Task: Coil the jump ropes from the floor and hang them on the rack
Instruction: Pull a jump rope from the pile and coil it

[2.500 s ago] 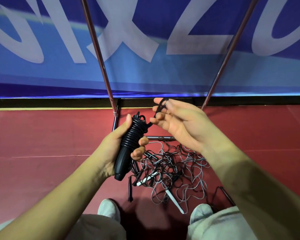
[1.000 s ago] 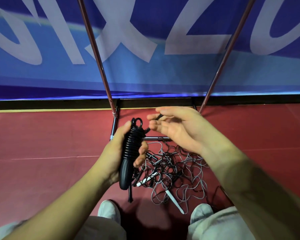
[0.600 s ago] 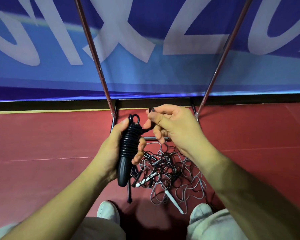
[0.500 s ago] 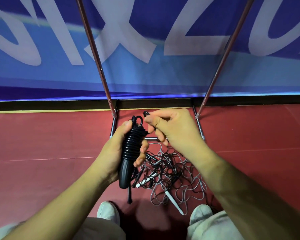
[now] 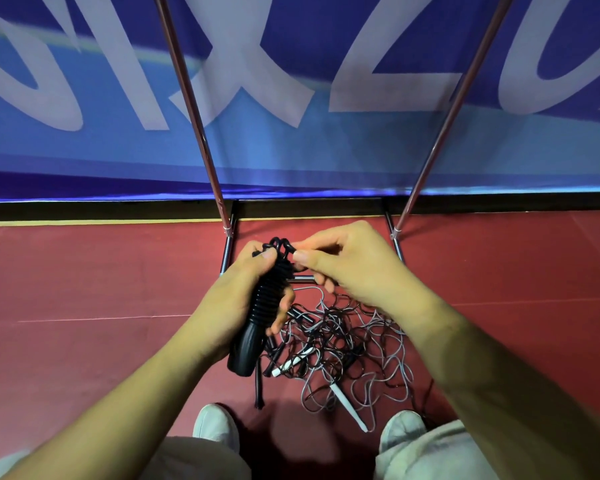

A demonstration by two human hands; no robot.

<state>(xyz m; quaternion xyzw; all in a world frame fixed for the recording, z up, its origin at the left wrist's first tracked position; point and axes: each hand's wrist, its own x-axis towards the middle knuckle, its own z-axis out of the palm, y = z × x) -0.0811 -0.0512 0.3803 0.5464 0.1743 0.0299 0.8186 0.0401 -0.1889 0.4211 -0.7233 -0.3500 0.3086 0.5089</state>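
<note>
Hands over red floor (image 5: 84,271): left hand (image 5: 234,303) grips the coiled rope (image 5: 269,301), right hand (image 5: 350,268) apparently pinches its end loop.

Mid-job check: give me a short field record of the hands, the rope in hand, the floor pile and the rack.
left hand: grips the coiled black jump rope around its wrapped middle
right hand: pinches the rope's end loop at the top of the coil
floor pile: tangled black and grey ropes with white handles, between the shoes and the rack base
rack: two slanted metal poles rising from a base frame on the red floor; hanging bar out of view
status: coil in hand, not yet hung
</note>
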